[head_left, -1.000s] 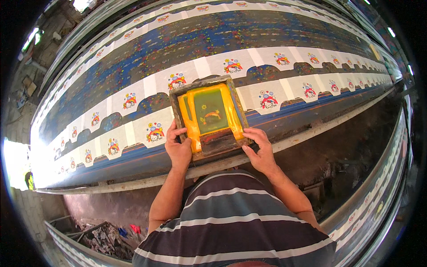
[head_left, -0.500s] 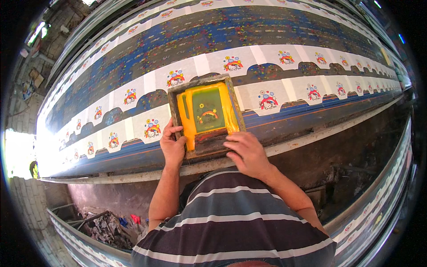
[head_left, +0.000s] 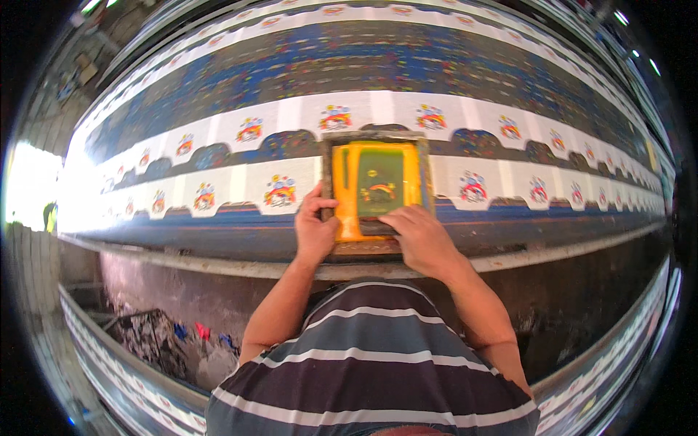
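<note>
A wooden-framed printing screen [head_left: 427, 174] lies flat on the near row of white fabric pieces [head_left: 243, 180]. Yellow ink coats its inner margins, and a green mesh window [head_left: 390, 166] shows a rainbow design. My left hand [head_left: 318, 227] is closed around the frame's left side, thumb toward the near corner. Inside the frame, near its lower end, sits a dark squeegee [head_left: 375, 227]. My right hand [head_left: 422, 236] has its fingers bent over the squeegee's right end, gripping it. The fabric beneath the screen is hidden.
The long printing table [head_left: 240, 231] carries rows of white pieces with colourful cartoon prints, such as one print [head_left: 472, 187] right of the screen. A pale rail [head_left: 552, 252] runs along its near edge. Dark, crumpled scraps [head_left: 156, 341] lie low at the left.
My view has turned, so the table rows and screen now look level. My right hand has shifted inward over the frame, fingers farther onto the squeegee. My left hand still holds the frame's left side.
</note>
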`<action>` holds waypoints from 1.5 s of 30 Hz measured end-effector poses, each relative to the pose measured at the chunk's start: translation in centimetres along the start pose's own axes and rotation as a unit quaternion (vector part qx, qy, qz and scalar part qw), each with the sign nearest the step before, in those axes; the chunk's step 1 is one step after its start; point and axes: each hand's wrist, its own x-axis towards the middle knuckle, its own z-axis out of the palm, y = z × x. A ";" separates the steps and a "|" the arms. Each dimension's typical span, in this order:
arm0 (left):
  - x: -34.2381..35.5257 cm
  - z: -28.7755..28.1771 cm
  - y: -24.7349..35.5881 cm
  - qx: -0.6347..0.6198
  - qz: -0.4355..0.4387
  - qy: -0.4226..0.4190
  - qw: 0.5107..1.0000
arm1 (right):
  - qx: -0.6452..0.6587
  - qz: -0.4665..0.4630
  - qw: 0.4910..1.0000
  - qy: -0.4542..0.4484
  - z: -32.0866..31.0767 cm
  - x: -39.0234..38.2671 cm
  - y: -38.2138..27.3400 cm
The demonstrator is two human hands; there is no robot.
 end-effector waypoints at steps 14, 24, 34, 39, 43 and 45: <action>-0.5 0.6 1.7 0.048 0.027 0.008 0.998 | -0.104 -0.025 0.991 0.075 2.3 6.8 4.4; -0.5 1.0 1.6 0.038 0.073 0.033 0.996 | -0.093 -0.001 0.995 0.038 0.7 11.1 7.0; -0.6 0.5 1.9 0.053 0.049 0.013 0.997 | -0.090 -0.005 0.996 0.011 2.4 2.4 -0.4; -0.6 0.2 1.8 0.056 0.047 0.000 0.997 | -0.049 0.011 0.999 -0.001 2.6 -0.1 -2.5; -0.2 0.1 2.1 0.059 0.053 0.004 0.997 | 0.022 0.027 0.999 0.016 1.8 -2.1 -2.4; -0.2 0.2 2.6 0.047 0.056 0.014 0.997 | 0.024 0.040 0.995 0.087 1.6 -3.4 -1.7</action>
